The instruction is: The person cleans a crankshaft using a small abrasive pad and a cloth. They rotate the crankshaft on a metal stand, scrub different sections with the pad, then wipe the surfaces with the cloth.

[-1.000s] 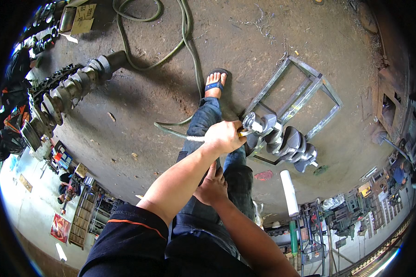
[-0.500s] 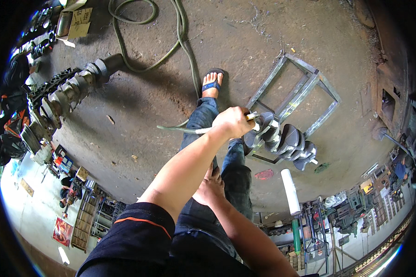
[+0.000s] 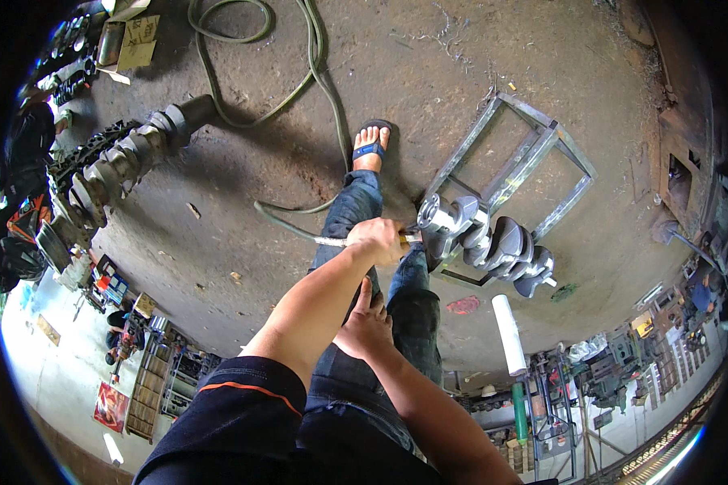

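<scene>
Holding hose (image 3: 330, 241) near crankshaft (image 3: 505, 242): left grip (image 3: 376, 240)

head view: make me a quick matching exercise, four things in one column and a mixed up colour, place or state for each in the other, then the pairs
1. left hand
2. right hand
3. crankshaft nearest the hands
4. sandal

A. grey, overlapping the metal frame in the view
B. resting on the trousers
C. with a blue strap
D. closed around the hose end

Pairs: 1-D, 2-B, 3-A, 4-C
</scene>
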A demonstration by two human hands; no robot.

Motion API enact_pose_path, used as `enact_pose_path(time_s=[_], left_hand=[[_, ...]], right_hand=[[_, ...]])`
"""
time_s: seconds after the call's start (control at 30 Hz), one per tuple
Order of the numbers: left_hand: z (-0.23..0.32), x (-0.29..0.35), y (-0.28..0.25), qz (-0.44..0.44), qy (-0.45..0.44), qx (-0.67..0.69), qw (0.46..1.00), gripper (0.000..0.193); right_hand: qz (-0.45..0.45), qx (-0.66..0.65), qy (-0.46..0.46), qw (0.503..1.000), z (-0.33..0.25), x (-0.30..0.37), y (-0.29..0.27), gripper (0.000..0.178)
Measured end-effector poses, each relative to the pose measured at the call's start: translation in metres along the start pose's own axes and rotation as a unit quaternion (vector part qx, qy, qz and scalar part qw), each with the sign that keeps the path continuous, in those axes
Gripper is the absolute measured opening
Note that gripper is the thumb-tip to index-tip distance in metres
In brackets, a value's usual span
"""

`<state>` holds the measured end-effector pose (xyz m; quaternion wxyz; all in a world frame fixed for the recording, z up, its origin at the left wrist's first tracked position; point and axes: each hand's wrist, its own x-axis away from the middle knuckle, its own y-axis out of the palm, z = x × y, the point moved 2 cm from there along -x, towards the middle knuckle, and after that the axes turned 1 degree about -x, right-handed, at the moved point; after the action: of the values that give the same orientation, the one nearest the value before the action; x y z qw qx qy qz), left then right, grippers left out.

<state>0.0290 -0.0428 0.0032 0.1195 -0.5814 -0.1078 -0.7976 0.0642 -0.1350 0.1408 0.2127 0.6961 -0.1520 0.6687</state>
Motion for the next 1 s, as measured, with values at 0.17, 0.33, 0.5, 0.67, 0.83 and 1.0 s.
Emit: enact_pose_path(time_s=[0.17,0.33,0.5,0.67,0.83,1.0], left_hand=[[-0.001,0.002,0.012,0.009,0.056,0.01,0.998,0.046],[0.01,0.013,0.003,0.063,0.07,0.07,0.993,0.041],[0.033,0.008,-0.028,0.131,0.029,0.169,0.976,0.041],[0.063,0.013,-0.038,0.085,0.095,0.087,0.988,0.042],[0.089,0.021,-0.022,0.114,0.114,0.015,0.987,0.04],[0.111,0.022,0.004,0.166,0.07,-0.031,0.983,0.04]], right_hand=[[-0.017,0.005,-0.006,1.0,0.003,0.0,0.0,0.143],[-0.016,-0.009,-0.006,1.0,0.001,-0.002,0.001,0.142],[0.001,-0.02,-0.012,1.0,0.006,-0.004,0.006,0.14],[0.057,0.056,-0.066,0.995,0.011,-0.013,0.019,0.134],[0.035,0.028,-0.082,0.996,0.037,-0.023,0.022,0.124],[0.083,-0.088,-0.159,0.98,0.085,-0.024,0.005,0.121]])
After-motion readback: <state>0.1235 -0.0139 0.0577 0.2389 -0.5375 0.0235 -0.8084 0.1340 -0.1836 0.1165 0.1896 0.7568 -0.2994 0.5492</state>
